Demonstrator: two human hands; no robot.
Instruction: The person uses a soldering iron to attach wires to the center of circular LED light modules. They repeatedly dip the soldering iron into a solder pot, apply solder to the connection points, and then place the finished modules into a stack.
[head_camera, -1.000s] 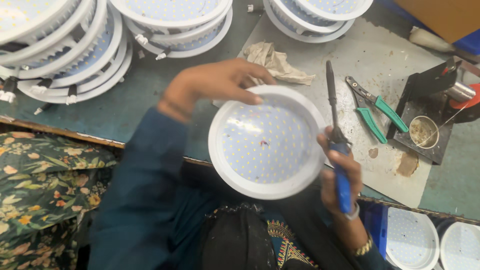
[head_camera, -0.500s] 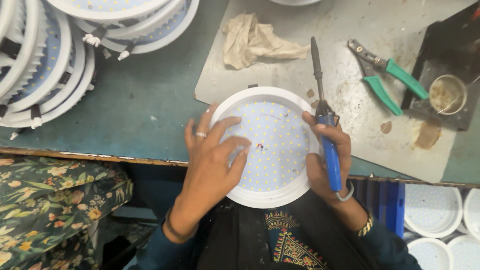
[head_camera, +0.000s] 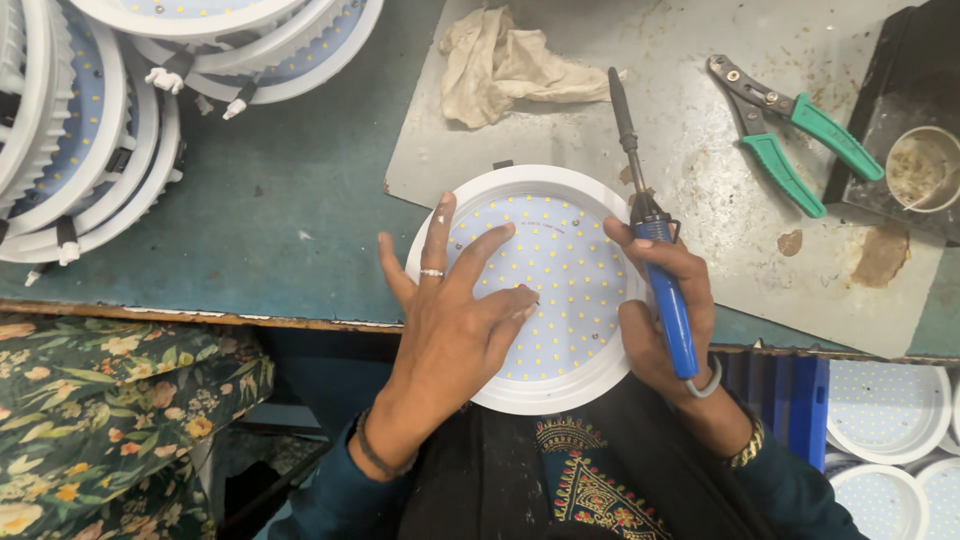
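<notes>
A round white lamp panel (head_camera: 565, 265) dotted with small yellow diodes lies at the table's near edge, partly over my lap. My left hand (head_camera: 450, 320) rests flat on its left half, fingers spread, fingertips pressing near the middle. My right hand (head_camera: 660, 320) grips the panel's right rim and holds a blue-handled soldering iron (head_camera: 655, 255) whose dark tip points away from me over a grey metal sheet (head_camera: 700, 150).
Stacks of round white lamp housings (head_camera: 90, 130) fill the far left. On the metal sheet lie a crumpled rag (head_camera: 500, 65), green-handled pliers (head_camera: 790, 125) and a small round tin (head_camera: 922, 168) on a dark tray. More lamp panels (head_camera: 885, 410) sit low right.
My left hand has come down from the panel's far rim onto its face. The panel has slid toward me and sits lower on the table edge.
</notes>
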